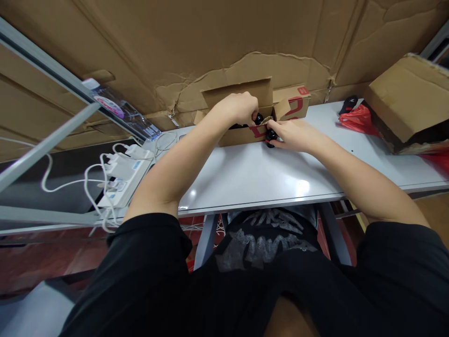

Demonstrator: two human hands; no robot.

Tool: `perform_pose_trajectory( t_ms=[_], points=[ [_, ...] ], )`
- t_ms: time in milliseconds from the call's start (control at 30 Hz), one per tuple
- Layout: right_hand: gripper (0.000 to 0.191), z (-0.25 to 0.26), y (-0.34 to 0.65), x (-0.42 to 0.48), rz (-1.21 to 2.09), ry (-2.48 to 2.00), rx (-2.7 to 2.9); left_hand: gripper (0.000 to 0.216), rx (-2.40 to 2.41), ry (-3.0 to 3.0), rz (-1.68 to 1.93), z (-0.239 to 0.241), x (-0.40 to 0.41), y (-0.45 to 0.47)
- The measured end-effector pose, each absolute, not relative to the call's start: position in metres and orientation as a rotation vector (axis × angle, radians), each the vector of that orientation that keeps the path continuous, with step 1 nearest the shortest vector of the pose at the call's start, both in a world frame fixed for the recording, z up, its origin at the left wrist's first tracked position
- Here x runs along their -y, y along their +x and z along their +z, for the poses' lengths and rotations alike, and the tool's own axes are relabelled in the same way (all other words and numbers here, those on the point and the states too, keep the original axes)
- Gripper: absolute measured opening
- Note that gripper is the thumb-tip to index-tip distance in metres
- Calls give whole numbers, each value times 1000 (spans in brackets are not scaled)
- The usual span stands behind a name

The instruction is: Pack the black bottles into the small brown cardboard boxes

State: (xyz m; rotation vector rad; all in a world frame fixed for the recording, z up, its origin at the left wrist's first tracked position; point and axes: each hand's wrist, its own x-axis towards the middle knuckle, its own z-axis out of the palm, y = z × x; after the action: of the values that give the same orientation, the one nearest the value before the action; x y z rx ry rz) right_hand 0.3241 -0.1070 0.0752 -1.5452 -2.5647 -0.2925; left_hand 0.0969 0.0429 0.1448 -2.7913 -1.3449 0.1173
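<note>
A low open cardboard box (pixel 242 137) with red print stands on the white table, its back flap raised. My left hand (pixel 240 107) reaches over the box from above with its fingers curled down. Right at those fingertips is a rounded glossy black object (pixel 259 119), which the fingers appear to grip. At the box's front right corner, my right hand (pixel 291 134) pinches a small black object (pixel 271 136) with a reddish band between thumb and fingers. The exact kind of both black objects is too small to make out. Other dark items inside the box are mostly hidden by my left hand.
Behind the box is a second carton (pixel 298 104). To the right sit a large open cardboard box (pixel 410 100), a red plastic bag (pixel 358 120) and a black object (pixel 348 105). Leftward are a clear bottle (pixel 121 110) and a power strip (pixel 126 180) with white cables. A cardboard wall (pixel 217 37) rises behind.
</note>
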Motion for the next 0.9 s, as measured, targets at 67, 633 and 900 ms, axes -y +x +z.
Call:
perform_pose_trajectory(
  t_ms=[67,633,900],
  points=[
    [47,76,323,108,-270,-1553,2564,34,1307,-2764,199,150,-43,96],
    [49,100,318,121,-215,-1650,2645,39,1293,-3118,-227,180,-31,51],
    [49,100,320,118,-168,-1697,2616,30,1067,-3416,-647,173,22,29]
  ],
)
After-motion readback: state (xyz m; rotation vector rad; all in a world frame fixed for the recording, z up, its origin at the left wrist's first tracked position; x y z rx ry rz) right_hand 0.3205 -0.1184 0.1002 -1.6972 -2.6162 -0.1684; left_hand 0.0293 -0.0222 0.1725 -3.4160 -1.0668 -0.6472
